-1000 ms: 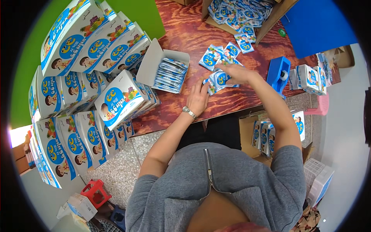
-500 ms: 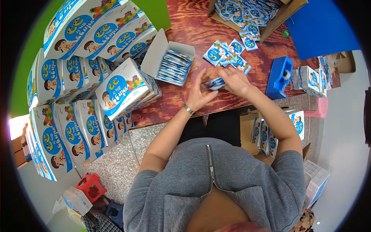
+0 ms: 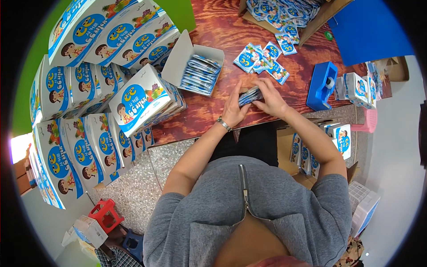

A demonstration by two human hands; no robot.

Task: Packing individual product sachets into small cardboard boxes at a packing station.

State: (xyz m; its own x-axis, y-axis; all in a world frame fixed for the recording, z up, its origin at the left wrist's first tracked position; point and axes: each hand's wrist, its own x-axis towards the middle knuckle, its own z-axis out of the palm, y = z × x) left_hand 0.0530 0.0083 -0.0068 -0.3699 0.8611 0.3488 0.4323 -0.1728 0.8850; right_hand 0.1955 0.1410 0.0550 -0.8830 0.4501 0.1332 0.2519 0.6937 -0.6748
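Note:
Between my two hands, just above the near part of the red wood-grain table (image 3: 213, 26), is a small stack of blue-and-white sachets (image 3: 250, 96). My left hand (image 3: 233, 107) closes on the stack's left end, and my right hand (image 3: 272, 99) grips its right end. The fingers partly cover the sachets. Beyond my hands lie several loose sachets (image 3: 248, 58), overlapping in a small pile. To the left of them stands an open white carton (image 3: 217, 84) with its lid folded back, holding a row of sachets (image 3: 200, 73).
Printed white cartons (image 3: 138, 100) are stacked high on the left. A brown cardboard box (image 3: 327, 18) full of sachets stands at the far right, some spilling from it. A blue tape dispenser (image 3: 321, 86) sits to the right, beside small cartons (image 3: 356, 89). A pink plastic item (image 3: 370, 121) is near the table's edge.
My hands have lowered slightly and drawn together evenly around the sachets, the right hand moving from on top to the stack's right end. The open carton and loose pile stay put.

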